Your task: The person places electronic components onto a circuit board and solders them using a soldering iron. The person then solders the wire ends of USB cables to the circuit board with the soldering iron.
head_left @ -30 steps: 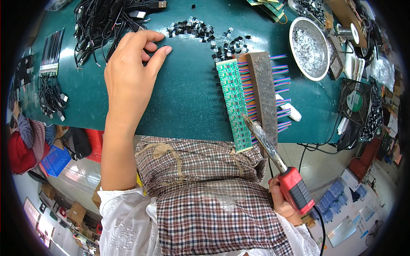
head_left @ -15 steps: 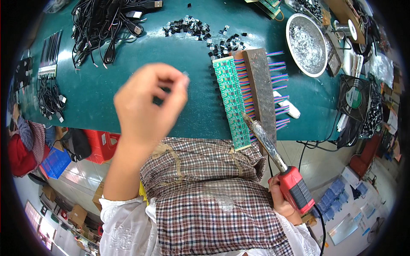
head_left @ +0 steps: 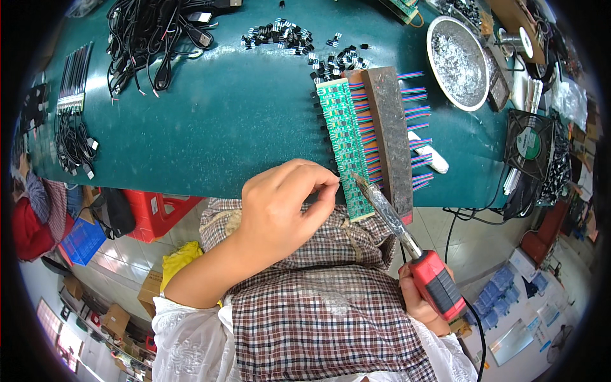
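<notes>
We count: circuit board, upper-left edge fitted with black parts; loose pile remaining beyond; left hand alongside, fingers seemingly pinching one; right hand, fingers round soldering iron.

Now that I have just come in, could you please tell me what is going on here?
The person's right hand grips a red-handled soldering iron, its tip at a green circuit-board strip. The left hand is pinched beside the strip's left edge; whether it holds anything is unclear. A dark bar lies across the coloured wires.
</notes>
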